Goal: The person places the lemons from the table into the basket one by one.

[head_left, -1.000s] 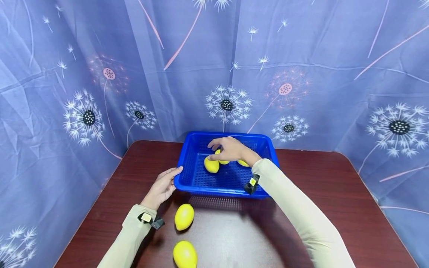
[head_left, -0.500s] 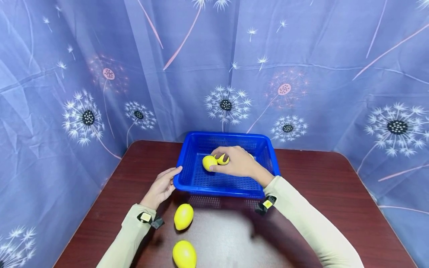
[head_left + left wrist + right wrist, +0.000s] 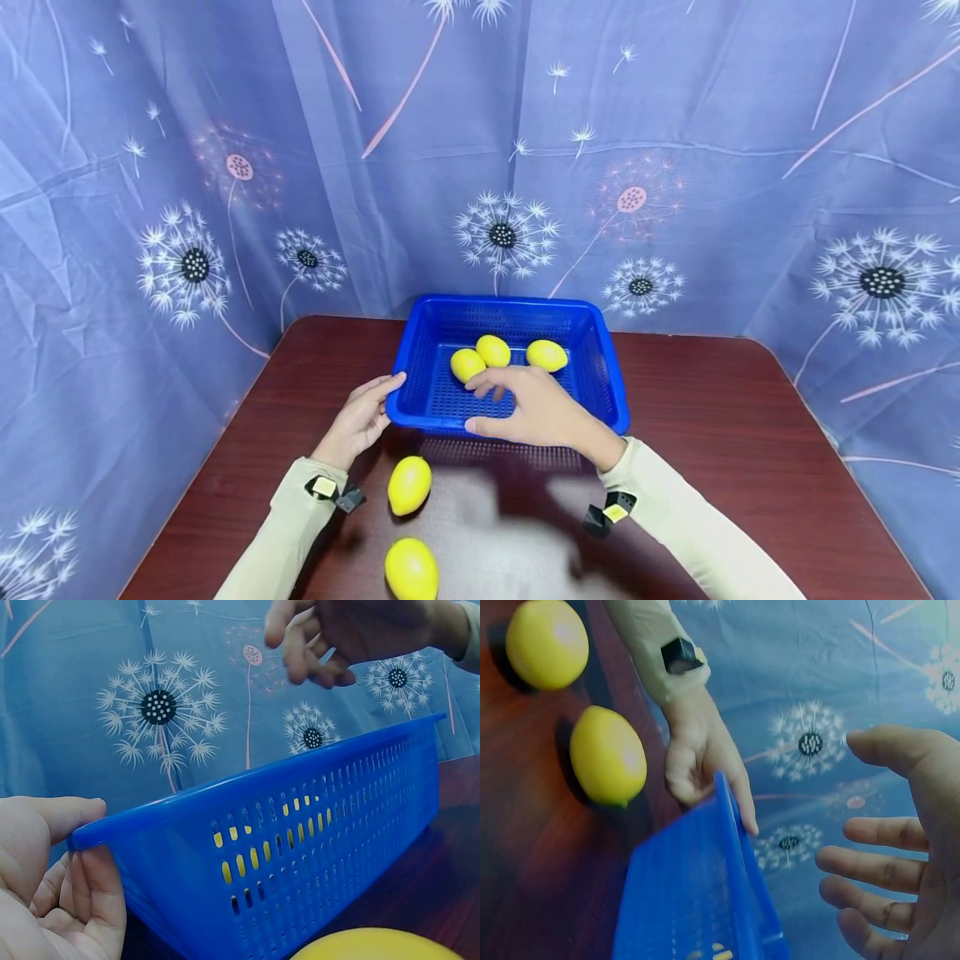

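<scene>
My left hand (image 3: 362, 421) pinches the near left corner of a blue plastic basket (image 3: 480, 423), thumb over the rim and fingers below, as the left wrist view shows. Above the basket's front rim hovers my right hand (image 3: 536, 410), its fingers spread with nothing between them. Inside the basket lie a lemon (image 3: 467, 365) on the left, another lemon (image 3: 492, 351) touching it, and a third lemon (image 3: 547, 356) apart to the right. On the table in front of the basket rest a lemon (image 3: 409, 485) and, nearer, one more lemon (image 3: 412, 570).
The brown wooden table (image 3: 712, 417) carries the basket near its back edge. Behind and beside it hangs a blue curtain (image 3: 420, 225) with dandelion prints. Both wrists wear black straps with small cameras.
My right hand let go of a lemon inside the basket and drew back toward the front rim. The left hand stays on the corner.
</scene>
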The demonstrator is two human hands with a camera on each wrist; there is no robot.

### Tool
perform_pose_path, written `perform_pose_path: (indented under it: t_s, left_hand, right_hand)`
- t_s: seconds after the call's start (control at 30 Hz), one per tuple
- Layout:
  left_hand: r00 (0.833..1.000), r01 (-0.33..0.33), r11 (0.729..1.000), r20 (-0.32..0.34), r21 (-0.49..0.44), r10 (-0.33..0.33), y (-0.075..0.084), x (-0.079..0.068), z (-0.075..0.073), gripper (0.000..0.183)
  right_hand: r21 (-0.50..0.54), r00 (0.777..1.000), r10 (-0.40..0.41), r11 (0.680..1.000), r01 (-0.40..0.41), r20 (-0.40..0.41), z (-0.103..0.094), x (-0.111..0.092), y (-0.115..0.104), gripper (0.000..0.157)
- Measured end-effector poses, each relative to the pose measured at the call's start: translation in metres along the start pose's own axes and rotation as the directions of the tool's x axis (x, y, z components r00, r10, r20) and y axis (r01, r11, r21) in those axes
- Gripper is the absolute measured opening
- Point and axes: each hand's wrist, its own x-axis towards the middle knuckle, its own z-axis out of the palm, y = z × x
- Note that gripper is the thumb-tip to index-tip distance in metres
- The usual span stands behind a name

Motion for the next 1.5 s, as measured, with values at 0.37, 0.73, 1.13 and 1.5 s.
perform_pose_path:
  t_s: [0.37, 0.73, 1.13, 1.5]
  left_hand:
    - [1.000, 0.004, 1.000, -0.003, -0.006, -0.004, 0.000, 0.001, 0.000, 0.010]
    - [1.000, 0.005, 1.000, 0.009, -0.002, -0.005, -0.001, 0.001, -0.001, 0.010]
    - [1.000, 0.002, 1.000, -0.011, -0.004, -0.002, -0.001, 0.000, -0.001, 0.008]
    - [1.000, -0.006, 1.000, 0.004, 0.002, 0.006, -0.001, -0.002, 0.002, 0.009]
  right_hand:
    - [-0.022, 0.997, -0.059, 0.998, 0.060, 0.057, 0.030, -0.024, -0.025, 0.049]
    - [-0.037, 0.978, -0.179, 0.982, 0.183, 0.103, 0.069, -0.041, -0.036, 0.046]
    - [-0.055, 0.963, -0.241, 0.967, 0.249, 0.125, 0.110, -0.053, -0.040, 0.053]
    - [-0.134, 0.965, -0.201, 0.965, 0.224, 0.165, 0.130, -0.059, -0.043, 0.063]
